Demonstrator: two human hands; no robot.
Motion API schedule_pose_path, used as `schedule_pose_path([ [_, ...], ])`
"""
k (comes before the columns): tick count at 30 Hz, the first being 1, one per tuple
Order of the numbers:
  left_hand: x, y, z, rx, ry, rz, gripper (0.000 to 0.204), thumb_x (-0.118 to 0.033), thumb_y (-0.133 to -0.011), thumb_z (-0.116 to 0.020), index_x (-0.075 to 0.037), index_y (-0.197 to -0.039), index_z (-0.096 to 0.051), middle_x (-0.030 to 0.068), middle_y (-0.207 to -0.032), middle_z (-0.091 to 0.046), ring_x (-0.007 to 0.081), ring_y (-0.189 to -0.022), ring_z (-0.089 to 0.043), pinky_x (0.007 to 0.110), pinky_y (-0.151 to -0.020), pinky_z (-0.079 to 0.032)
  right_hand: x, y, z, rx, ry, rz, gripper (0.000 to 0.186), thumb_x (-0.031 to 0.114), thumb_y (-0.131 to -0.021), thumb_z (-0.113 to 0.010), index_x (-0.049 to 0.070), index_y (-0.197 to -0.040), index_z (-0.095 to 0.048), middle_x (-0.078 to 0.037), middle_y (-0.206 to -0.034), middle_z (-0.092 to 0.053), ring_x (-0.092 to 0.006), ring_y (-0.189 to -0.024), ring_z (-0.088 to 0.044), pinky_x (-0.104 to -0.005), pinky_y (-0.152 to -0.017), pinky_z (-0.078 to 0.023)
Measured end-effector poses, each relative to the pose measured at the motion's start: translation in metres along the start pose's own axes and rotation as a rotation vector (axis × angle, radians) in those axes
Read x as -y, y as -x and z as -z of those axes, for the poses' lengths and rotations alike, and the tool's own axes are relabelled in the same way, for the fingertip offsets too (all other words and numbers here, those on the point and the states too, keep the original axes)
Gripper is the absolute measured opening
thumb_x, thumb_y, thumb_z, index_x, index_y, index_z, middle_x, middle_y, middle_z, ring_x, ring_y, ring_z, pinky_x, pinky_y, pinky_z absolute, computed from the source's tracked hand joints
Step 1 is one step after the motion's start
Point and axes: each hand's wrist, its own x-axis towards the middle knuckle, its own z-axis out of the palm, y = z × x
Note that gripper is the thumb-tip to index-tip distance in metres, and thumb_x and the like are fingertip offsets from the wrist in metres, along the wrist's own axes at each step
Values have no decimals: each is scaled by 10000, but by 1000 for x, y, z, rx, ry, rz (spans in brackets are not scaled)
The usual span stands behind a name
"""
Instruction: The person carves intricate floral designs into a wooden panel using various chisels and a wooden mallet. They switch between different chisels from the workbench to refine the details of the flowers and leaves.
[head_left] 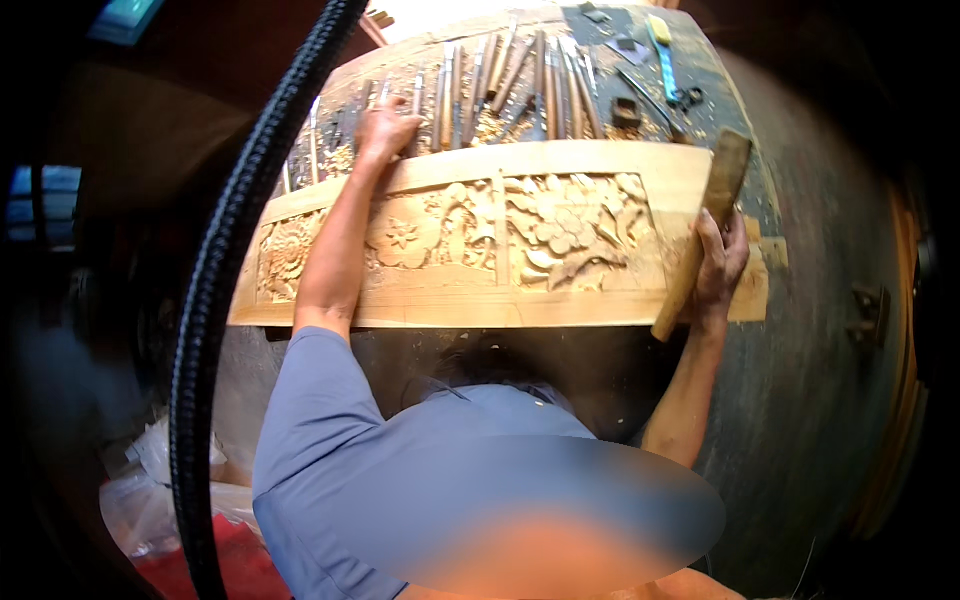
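A long pale wooden panel (580,307) with carved flowers and leaves in recessed sections lies across the workbench in front of me. My left hand (388,130) reaches over its far edge, into the row of chisels. The fingers there are bent and close together; what they hold, if anything, is hidden. A slim light-coloured tool (418,92) lies right beside them. At the panel's right end, my right hand (724,252) is closed around a wooden mallet (728,170), a thick tilted club whose heavy end points away from me.
Several wood-handled chisels (558,90) lie behind the panel among wood shavings. A small dark block (626,112) and a blue-handled brush (663,55) are at the far right. A black braided cable (215,250) crosses the left side. Clear plastic bags (150,500) lie at lower left.
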Motion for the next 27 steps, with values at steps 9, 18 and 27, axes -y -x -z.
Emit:
schedule_pose_path([
  [9,-14,14,7,-23,-152,-259,367,-381,-961,-734,-343,-1321,-790,-28,-878,-834,128,-726,-734,343,-701,-602,3,2,5,-5,40,-28,426,285,-1005,-743,-25,-1276,-635,-56,-1059,-689,-114,-927,-617,-276,-856,-487],
  [18,-87,11,-14,1,-288,-355,222,-474,-1033,-728,-310,-1112,-855,-79,-793,-803,48,-462,-460,248,-393,-329,-1,0,6,5,48,-9,408,264,-1013,-736,-36,-1266,-626,-70,-1084,-692,-124,-945,-627,-285,-864,-495],
  [27,-102,-7,-17,0,-456,-277,427,-510,-943,-796,-97,-835,-788,55,-606,-657,176,-607,-666,387,-569,-572,4,1,5,15,68,-8,423,265,-1012,-721,-43,-1285,-622,-89,-1132,-686,-144,-988,-629,-300,-894,-493],
])
